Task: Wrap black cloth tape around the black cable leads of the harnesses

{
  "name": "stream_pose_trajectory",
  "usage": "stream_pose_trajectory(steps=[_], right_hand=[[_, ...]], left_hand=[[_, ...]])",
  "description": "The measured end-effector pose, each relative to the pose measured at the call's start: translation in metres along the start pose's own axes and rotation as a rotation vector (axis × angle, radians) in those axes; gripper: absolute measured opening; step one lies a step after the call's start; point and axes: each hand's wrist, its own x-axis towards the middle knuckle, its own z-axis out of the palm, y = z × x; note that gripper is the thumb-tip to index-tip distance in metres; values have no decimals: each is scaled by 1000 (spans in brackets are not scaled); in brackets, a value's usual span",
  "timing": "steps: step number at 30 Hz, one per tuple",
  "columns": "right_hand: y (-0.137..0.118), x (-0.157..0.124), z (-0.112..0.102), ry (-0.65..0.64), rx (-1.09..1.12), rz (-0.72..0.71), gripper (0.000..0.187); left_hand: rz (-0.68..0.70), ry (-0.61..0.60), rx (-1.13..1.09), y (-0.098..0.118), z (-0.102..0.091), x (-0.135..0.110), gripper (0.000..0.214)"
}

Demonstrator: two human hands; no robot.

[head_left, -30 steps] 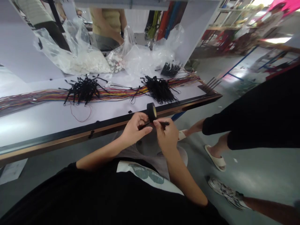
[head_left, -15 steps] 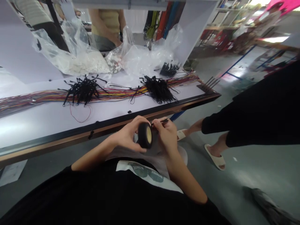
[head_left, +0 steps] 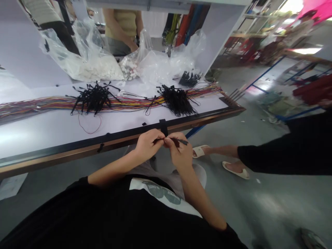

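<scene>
- Many thin coloured wires (head_left: 57, 103) enter at far left and run lengthwise across the white table (head_left: 62, 126).
- Left cluster of black leads (head_left: 94, 98) lies across these wires, ends fanned out.
- Behind it, a clear bag (head_left: 100, 69) of small white pieces, slumped, touching the table.
- Left hand (head_left: 147, 143) is in front of the table's near edge. Thumb and forefinger are pinched together, no gap seen, on the inner end of the slim black piece; remaining fingers curled.
- Black band (head_left: 163, 126) stands just above the fingertips, overlapping the table edge in view. Roll or loose strip: cannot tell.
- Slim black piece (head_left: 183, 141) spans the two hands, roughly level, below the table edge in view; its free end juts out past the right fingers.
- Right cluster of black leads (head_left: 177, 100) lies over the wires, beyond the hands.
- Right hand (head_left: 180, 152) has thumb and forefinger closed on the same piece, tips nearly meeting those of the left.
- Rightmost, a second person in black trousers (head_left: 269, 155) and pale slippers (head_left: 199, 151) stands near the table's end.
</scene>
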Motion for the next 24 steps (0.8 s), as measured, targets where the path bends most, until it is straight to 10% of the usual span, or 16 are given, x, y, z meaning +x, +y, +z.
stream_pose_trajectory(steps=[6,10,14,19,24], right_hand=[[-3,1,-5,6,-120,-255,10],[-1,-5,0,39,-110,-90,12],[14,-6,7,140,165,231,22],[12,1,-2,13,80,175,20],[-5,3,-11,42,-44,-86,12]], left_hand=[[-383,-119,-570,11,-6,8,36],[-535,-271,-761,3,-6,11,38],[-338,-241,-642,-2,-16,3,43],[61,-617,-227,-2,-36,5,64],[-144,-115,-30,-3,-15,5,15]])
